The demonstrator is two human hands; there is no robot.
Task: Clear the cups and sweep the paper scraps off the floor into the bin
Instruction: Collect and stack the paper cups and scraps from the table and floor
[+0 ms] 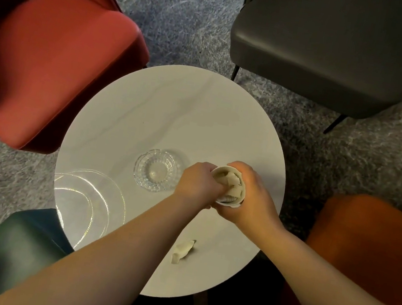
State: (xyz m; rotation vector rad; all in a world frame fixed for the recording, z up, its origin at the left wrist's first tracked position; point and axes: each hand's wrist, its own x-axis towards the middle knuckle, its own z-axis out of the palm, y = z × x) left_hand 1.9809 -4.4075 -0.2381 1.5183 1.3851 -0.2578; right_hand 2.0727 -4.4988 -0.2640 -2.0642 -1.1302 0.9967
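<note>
My right hand (248, 194) wraps the paper cup (228, 188) near the worktop's (164, 109) right edge; my left hand (199, 182) pinches scraps into it. I should pack them down firmly, then collect the scrap (183, 251) by the near edge

Both bare forearms were stretched forward, converging; the right hand (253, 197) was curled round a cup (228, 188); the left hand (199, 183) was pushed into its mouth, fingers hidden.
</note>
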